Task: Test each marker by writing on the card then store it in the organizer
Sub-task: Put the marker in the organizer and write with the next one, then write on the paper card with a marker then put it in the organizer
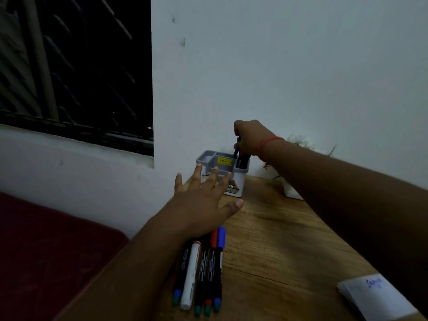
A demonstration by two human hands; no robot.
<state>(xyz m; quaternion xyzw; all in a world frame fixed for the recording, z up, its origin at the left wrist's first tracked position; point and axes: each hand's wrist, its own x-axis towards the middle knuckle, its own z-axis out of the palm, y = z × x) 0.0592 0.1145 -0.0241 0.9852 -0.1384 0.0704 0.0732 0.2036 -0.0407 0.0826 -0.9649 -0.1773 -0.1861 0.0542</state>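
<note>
A grey and white organizer [240, 185] stands at the far end of the wooden table, against the wall. My right hand [251, 137] grips a blue-capped marker [237, 147] whose lower end is down in the organizer's right compartment, beside other dark markers. My left hand [203, 200] reaches toward the organizer's front with fingers spread and straight, fingertips at its wall. Several markers [203, 269] lie side by side on the table under my left forearm. A white card [379, 297] with blue scribble lies at the lower right.
A white pot with a plant [291, 188] stands right of the organizer, partly behind my right arm. A dark red cushion [46, 251] lies left of the table. The wooden table [278, 239] runs up to the white wall; a dark window is upper left.
</note>
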